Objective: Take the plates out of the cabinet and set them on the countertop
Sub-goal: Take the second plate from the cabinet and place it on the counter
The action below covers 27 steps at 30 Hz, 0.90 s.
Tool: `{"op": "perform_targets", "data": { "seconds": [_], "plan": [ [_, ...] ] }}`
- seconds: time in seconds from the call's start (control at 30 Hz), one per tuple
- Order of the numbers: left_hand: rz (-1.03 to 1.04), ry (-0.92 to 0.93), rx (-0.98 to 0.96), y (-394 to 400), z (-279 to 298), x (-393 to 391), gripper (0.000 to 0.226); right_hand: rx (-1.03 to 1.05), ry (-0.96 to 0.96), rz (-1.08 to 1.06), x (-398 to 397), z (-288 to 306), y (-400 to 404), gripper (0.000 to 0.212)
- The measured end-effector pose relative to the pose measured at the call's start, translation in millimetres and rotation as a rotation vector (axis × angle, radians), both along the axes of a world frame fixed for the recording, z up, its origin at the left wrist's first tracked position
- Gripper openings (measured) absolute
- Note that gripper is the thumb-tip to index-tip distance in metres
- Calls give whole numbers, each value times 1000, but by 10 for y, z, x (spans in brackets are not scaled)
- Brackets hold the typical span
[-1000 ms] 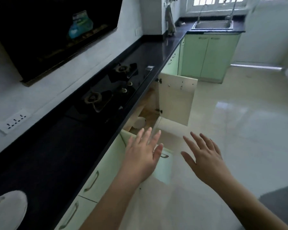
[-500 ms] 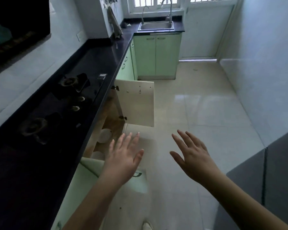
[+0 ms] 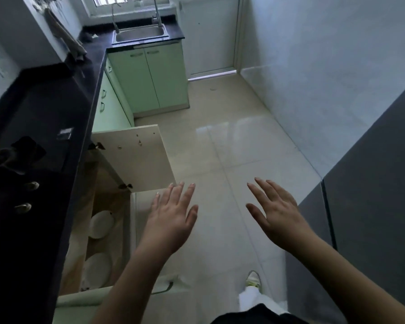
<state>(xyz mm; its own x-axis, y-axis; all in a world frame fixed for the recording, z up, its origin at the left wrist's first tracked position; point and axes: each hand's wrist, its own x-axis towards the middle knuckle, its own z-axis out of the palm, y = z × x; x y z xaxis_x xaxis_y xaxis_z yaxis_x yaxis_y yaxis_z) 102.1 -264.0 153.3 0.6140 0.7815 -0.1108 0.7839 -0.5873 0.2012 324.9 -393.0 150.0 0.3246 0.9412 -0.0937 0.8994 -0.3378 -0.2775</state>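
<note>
Below, two white plates (image 3: 101,224) sit inside the open cabinet (image 3: 108,230); left hand (image 3: 171,220) and right hand (image 3: 278,218) hover empty, fingers spread.

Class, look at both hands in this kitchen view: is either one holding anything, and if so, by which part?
Nothing is held. The left hand and right hand are both open in the air, and the plates sit untouched in the cabinet.
</note>
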Motion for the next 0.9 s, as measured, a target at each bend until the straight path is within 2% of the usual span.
{"op": "perform_targets", "data": {
  "seconds": [0.13, 0.33, 0.47, 0.6, 0.9],
  "plan": [
    [35, 8, 32, 265, -55, 418, 82, 19, 39, -24, 365, -89, 312, 82],
    [106, 14, 19, 727, -111, 1111, 82, 40, 69, 53, 947, -82, 983, 71],
    [191, 33, -14, 1012, -115, 1394, 72, 15, 71, 140, 1260, -59, 1390, 77],
    [257, 14, -26, 1157, -99, 1387, 83, -3, 62, 242, 1417, -115, 1750, 78],
    [446, -30, -32, 1689, -167, 957, 81, -4, 60, 405, 1301, -149, 2748, 92]
  ]
}}
